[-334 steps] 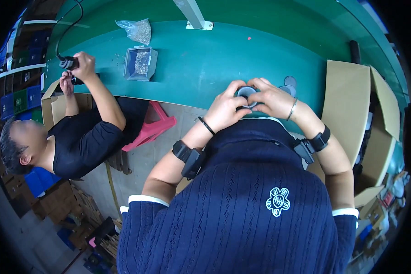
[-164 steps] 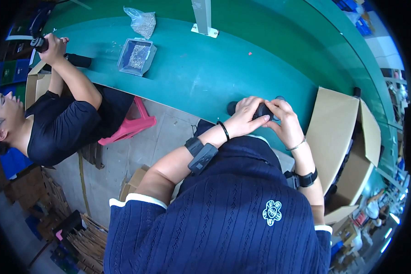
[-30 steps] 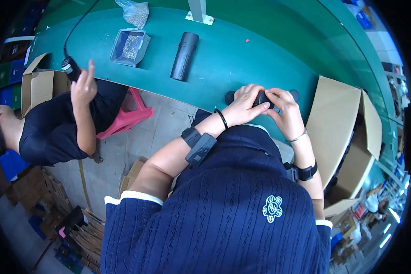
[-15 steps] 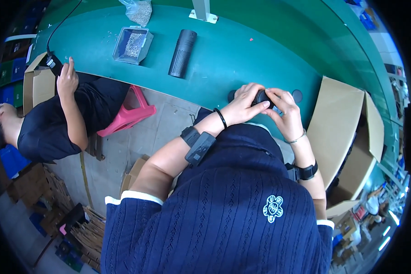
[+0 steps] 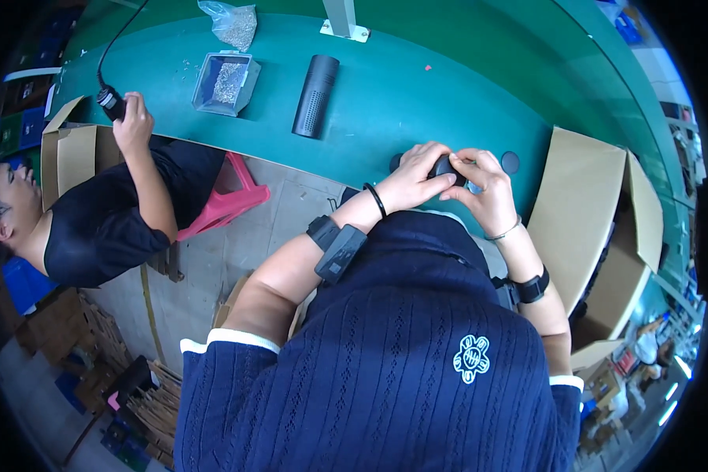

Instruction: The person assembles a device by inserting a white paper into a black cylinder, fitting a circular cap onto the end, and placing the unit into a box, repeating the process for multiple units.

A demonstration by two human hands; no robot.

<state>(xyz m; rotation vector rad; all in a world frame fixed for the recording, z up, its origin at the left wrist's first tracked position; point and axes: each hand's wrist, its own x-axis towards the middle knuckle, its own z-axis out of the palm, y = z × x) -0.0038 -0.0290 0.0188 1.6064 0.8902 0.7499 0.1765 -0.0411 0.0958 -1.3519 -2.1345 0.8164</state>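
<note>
Close to the bench's front edge, my left hand [image 5: 417, 179] is wrapped round a dark cylindrical part [image 5: 444, 167], its rounded end toward me. The fingers of my right hand [image 5: 482, 182] are bent and pressed against the right side of that same part. Most of the part is hidden by my fingers. Just under my right fingers a small pale-blue, shiny thing [image 5: 473, 188] shows, too covered to name. A flat black disc [image 5: 510, 162] lies right of my right hand. Another dark piece [image 5: 396, 163] peeks out left of my left hand.
A black perforated cylinder [image 5: 316, 96] lies on the green bench [image 5: 385, 102]. Left of it stand a clear bin [image 5: 248, 81] and a bag [image 5: 240, 30], both of small metal pieces. A cardboard box [image 5: 578, 204] is at right. A co-worker's hand [image 5: 134, 126] holds a corded black tool [image 5: 111, 102].
The dark part has tilted slightly between my hands, and my right fingers have shifted a little on it. At left, the co-worker's hand and corded tool have moved right, and the co-worker's head has turned.
</note>
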